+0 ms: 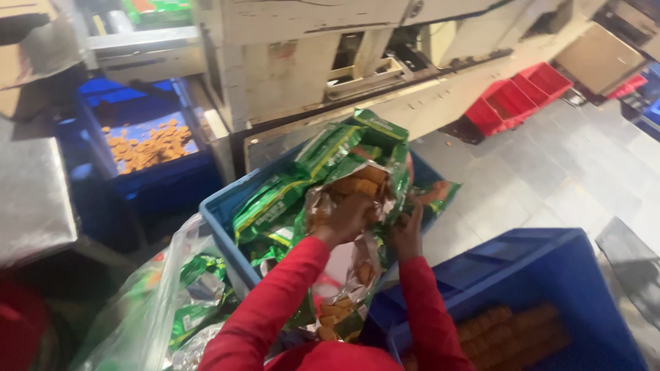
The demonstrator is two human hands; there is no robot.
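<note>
Torn biscuit packet (354, 182) held over blue crate (220, 206).
My left hand (344, 218) clamps the foil; my right hand (407, 230) pinches its edge. Risk: loose biscuits may spill past the crate if the packet tips.

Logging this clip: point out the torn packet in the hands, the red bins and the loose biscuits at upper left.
Torn packet (357, 184): head view, opened foil top.
Red bins (522, 96): head view, middle bin's rim.
Loose biscuits (148, 144): head view, centre of pile.

Both red-sleeved hands (375, 223) raised, fingers curled
</note>
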